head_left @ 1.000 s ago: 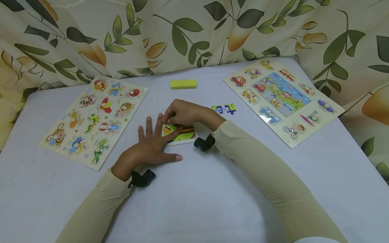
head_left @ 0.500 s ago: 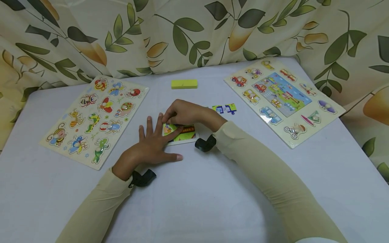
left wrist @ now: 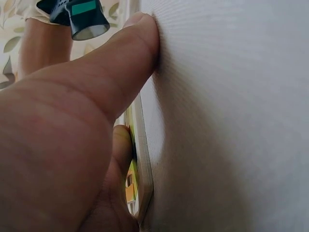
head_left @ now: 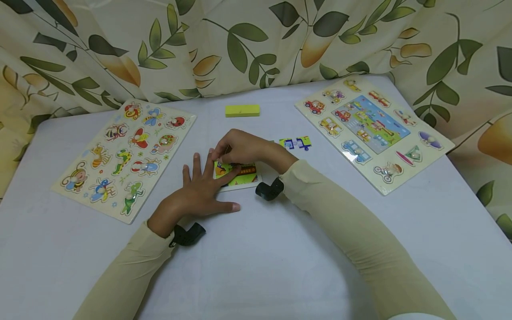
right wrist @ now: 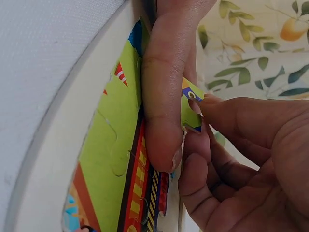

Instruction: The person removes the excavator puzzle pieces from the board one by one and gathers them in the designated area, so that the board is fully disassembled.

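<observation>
A small jigsaw puzzle (head_left: 239,188) in a pale frame lies mid-table, its picture green with a red and yellow striped band. My left hand (head_left: 200,195) spreads its straight fingers at the puzzle's left side; one finger rests across the picture. Over the upper left corner, my right hand (head_left: 242,147) pinches a green and blue jigsaw piece (right wrist: 191,113) between thumb and fingers. In the right wrist view the piece stands tilted up from the puzzle, beside a left finger (right wrist: 164,111). The right hand hides the puzzle's upper part in the head view.
Loose jigsaw pieces (head_left: 295,142) lie right of the puzzle. A yellow block (head_left: 242,111) sits farther back. An insect peg board (head_left: 120,155) lies at the left, a vehicle peg board (head_left: 370,129) at the right. A leaf-patterned curtain (head_left: 248,44) hangs behind the white-covered table.
My right hand has lifted very slightly at the puzzle's upper left corner. The left hand stays in place.
</observation>
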A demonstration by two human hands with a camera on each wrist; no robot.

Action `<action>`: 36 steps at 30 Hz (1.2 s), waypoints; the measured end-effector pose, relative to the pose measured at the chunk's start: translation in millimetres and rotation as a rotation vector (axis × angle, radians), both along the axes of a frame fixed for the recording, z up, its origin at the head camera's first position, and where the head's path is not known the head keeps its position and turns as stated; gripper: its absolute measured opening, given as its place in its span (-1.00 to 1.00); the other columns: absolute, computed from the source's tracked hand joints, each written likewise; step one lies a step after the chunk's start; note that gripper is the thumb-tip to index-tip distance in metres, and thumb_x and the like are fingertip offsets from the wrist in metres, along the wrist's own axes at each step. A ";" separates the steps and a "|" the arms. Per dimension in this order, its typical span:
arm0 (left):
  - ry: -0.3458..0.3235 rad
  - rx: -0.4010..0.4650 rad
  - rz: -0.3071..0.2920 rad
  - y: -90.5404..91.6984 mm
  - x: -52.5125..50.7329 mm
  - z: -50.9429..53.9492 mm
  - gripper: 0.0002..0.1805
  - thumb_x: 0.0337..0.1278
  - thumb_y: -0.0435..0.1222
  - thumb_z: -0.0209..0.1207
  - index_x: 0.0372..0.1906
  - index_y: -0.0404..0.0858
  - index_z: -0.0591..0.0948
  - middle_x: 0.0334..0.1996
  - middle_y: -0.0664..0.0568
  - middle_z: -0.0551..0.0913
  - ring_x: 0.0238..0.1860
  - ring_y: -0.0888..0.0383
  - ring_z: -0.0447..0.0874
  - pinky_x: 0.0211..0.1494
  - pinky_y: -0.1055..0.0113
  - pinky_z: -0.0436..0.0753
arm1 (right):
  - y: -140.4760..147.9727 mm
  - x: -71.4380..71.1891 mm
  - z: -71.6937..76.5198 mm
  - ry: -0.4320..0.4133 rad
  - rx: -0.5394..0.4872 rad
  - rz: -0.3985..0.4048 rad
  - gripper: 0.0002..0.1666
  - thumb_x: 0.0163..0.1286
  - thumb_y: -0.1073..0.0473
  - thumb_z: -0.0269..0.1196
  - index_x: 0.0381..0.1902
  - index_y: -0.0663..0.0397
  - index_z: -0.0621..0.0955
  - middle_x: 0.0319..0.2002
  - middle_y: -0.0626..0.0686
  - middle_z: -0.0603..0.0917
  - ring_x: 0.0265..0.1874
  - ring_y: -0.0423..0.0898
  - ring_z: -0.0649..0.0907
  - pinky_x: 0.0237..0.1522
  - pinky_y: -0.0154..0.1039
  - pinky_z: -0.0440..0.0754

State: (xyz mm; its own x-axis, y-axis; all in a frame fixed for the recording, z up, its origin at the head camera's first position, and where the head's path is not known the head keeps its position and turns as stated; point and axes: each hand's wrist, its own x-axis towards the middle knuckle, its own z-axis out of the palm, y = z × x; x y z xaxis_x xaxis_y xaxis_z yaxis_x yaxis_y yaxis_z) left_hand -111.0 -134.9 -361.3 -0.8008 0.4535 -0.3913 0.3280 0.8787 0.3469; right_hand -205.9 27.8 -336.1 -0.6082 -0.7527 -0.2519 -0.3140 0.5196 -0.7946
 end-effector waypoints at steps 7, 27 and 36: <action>-0.005 -0.009 0.000 -0.2 0.0 -0.3 0.01 -0.03 0.35 0.21 0.52 0.28 0.02 0.45 -0.17 -0.68 0.32 -0.35 -0.87 0.22 -0.44 -0.48 | -0.6 0.0 -0.9 0.013 0.035 0.003 -0.82 0.36 0.38 0.20 -0.15 0.19 0.70 -0.22 0.01 0.71 -0.21 -0.11 0.61 -0.03 -0.28 0.52; -0.015 0.008 -0.003 -1.0 -0.2 1.2 0.01 -0.02 0.34 0.21 0.52 0.27 0.01 0.46 -0.15 -0.66 0.32 -0.34 -0.87 0.21 -0.44 -0.49 | -0.9 0.8 -2.9 0.041 -0.028 0.059 -0.87 0.39 0.32 0.20 -0.23 0.17 0.70 -0.30 0.00 0.70 -0.29 -0.13 0.58 -0.11 -0.29 0.53; -0.015 0.011 -0.005 -1.4 -0.7 1.5 0.02 -0.02 0.34 0.21 0.52 0.28 -0.01 0.47 -0.14 -0.64 0.33 -0.36 -0.86 0.21 -0.44 -0.50 | -2.5 0.7 -1.7 0.074 -0.030 0.035 -0.86 0.43 0.28 0.20 -0.19 0.18 0.70 -0.30 0.01 0.69 -0.28 -0.13 0.56 -0.09 -0.30 0.50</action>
State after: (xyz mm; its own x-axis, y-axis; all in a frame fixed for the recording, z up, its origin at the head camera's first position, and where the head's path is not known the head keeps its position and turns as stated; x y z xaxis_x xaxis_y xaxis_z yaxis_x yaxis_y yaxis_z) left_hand -111.6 -136.3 -359.8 -0.7928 0.4614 -0.3982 0.3268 0.8733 0.3613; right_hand -205.2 25.3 -337.8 -0.5973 -0.7805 -0.1844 -0.3898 0.4835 -0.7837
